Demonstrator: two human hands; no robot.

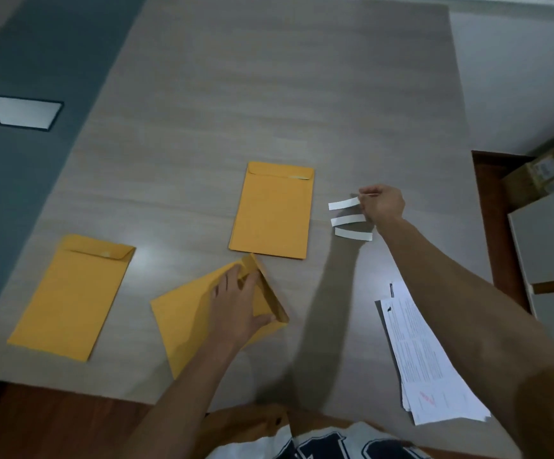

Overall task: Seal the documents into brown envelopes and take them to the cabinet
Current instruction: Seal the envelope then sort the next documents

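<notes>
Pressing an envelope flat, pinching a paper strip

Pressing down with spread, straight fingers, the left hand (236,304) pins the tilted brown envelope (196,319) at the table's (202,111) near edge, flap end open. The right hand (383,205), arm stretched forward, pinches a white paper strip (343,204); two more strips (351,226) lie beneath. Two flat, matte envelopes (272,212) rest beyond and left. Printed documents (428,362) lie stacked right, text unreadable.

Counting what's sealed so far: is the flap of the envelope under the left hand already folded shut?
No, the envelope under the left hand has its flap raised and its mouth open.
</notes>
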